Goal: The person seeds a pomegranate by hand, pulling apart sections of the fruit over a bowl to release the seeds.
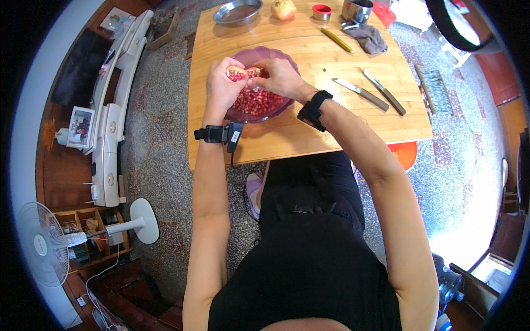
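Observation:
Over a purple scalloped bowl (291, 65) both hands are at work on pomegranate. My left hand (222, 85) grips a pomegranate piece (236, 75) whose red seeds face up. In my right hand (276, 76) is another pomegranate piece (256, 71), partly covered by the fingers. The two pieces nearly meet; whether they are still joined is hidden. Loose pomegranate seeds (254, 101) lie heaped in the bowl below the hands. Each wrist wears a black strap.
Two knives, one (362, 94) beside the other (385, 92), lie right of the bowl. Farther back are a metal dish (238, 12), a whole pomegranate (283, 10), a small red-rimmed cup (321, 12), a green stick-like tool (336, 40), a grey cloth (369, 38) and a metal mug (357, 11).

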The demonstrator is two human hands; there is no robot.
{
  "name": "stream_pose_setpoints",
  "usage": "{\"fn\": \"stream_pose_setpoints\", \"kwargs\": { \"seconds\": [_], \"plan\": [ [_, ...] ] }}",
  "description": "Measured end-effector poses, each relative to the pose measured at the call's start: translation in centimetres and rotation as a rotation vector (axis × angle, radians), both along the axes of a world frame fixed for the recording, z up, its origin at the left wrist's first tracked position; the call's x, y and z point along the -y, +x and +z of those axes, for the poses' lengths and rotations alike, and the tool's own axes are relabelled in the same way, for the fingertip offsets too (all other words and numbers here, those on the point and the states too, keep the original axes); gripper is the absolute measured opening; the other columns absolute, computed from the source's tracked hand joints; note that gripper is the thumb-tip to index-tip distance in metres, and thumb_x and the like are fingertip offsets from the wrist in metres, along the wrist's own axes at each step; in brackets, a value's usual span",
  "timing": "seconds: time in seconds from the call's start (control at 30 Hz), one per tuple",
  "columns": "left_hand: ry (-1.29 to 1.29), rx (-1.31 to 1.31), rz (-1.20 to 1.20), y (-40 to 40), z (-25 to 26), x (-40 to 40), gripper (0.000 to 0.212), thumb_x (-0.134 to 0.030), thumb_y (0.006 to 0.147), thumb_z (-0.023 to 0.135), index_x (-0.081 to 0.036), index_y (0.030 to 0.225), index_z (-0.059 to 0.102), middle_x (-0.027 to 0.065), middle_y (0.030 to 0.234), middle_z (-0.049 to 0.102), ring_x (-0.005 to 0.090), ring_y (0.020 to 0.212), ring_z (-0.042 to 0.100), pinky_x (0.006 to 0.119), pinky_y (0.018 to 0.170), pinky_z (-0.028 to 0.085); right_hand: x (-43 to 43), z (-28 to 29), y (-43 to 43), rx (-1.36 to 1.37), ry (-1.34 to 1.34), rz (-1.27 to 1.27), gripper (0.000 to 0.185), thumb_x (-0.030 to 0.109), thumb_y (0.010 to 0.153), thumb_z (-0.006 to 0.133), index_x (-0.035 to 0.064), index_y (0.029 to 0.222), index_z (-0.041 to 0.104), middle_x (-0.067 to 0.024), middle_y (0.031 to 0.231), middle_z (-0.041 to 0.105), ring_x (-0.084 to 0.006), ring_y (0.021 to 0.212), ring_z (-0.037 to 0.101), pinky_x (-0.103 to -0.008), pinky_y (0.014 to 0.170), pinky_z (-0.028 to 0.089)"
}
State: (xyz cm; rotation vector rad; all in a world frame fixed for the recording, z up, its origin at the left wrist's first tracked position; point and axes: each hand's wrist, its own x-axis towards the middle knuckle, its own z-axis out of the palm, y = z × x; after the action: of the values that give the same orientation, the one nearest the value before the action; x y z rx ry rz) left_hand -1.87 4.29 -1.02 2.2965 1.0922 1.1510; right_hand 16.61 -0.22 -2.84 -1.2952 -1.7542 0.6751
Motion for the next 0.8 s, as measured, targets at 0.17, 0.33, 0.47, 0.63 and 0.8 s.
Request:
{"fn": "stream_pose_setpoints", "kwargs": {
  "seconds": [0.17,0.33,0.47,0.63,0.8],
  "plan": [
    [-0.037,0.001,-0.018,-0.1,-0.1,-0.1,0.029,-0.010,0.067,0.086,-0.008,0.088,0.066,0.0104,0.091,0.064,0.0296,0.091,0.063,0.038,0.080,0.051,-0.1,0.0,0.3,0.161,0.124,0.012,0.026,0.016,0.086,0.071,0.0002,0.106,0.069,-0.0254,0.095,0.069,-0.0411,0.090,0.067,-0.0453,0.079,0.054],
    [-0.054,-0.034,-0.001,-0.2,0.0,-0.1,0.031,-0.015,0.069,0.089,-0.006,0.089,0.066,0.0095,0.094,0.066,0.0259,0.091,0.064,0.036,0.082,0.051,-0.1,-0.1,0.7,0.189,0.185,0.042,0.023,0.009,0.088,0.063,0.0001,0.109,0.068,-0.0275,0.097,0.068,-0.0420,0.090,0.067,-0.0450,0.079,0.054],
    [-0.003,-0.022,-0.006,-0.1,-0.2,-0.3,0.031,-0.014,0.072,0.088,-0.005,0.090,0.066,0.0064,0.091,0.066,0.0188,0.085,0.064,0.031,0.077,0.052,-0.5,-0.9,1.2,0.021,0.126,0.089,0.028,0.009,0.088,0.065,0.0008,0.114,0.068,-0.0256,0.100,0.069,-0.0390,0.091,0.069,-0.0423,0.082,0.055],
    [-0.286,0.159,-0.002,-0.6,-1.5,-1.1,0.031,-0.015,0.069,0.089,-0.005,0.088,0.066,0.0097,0.092,0.068,0.0231,0.087,0.066,0.034,0.077,0.053,-0.7,-0.9,0.7,-0.055,0.104,0.083,0.033,0.015,0.085,0.075,0.0028,0.115,0.069,-0.0201,0.100,0.073,-0.0321,0.092,0.071,-0.0393,0.082,0.055],
    [-0.267,0.158,-0.047,-0.5,-1.4,-0.9,0.028,-0.010,0.072,0.087,-0.005,0.089,0.065,0.0058,0.088,0.068,0.0166,0.081,0.064,0.029,0.073,0.052,-0.9,-0.1,0.9,0.034,-0.035,0.038,0.033,0.016,0.083,0.078,0.0024,0.113,0.071,-0.0199,0.098,0.073,-0.0299,0.090,0.071,-0.0384,0.081,0.056]
  ]
}}
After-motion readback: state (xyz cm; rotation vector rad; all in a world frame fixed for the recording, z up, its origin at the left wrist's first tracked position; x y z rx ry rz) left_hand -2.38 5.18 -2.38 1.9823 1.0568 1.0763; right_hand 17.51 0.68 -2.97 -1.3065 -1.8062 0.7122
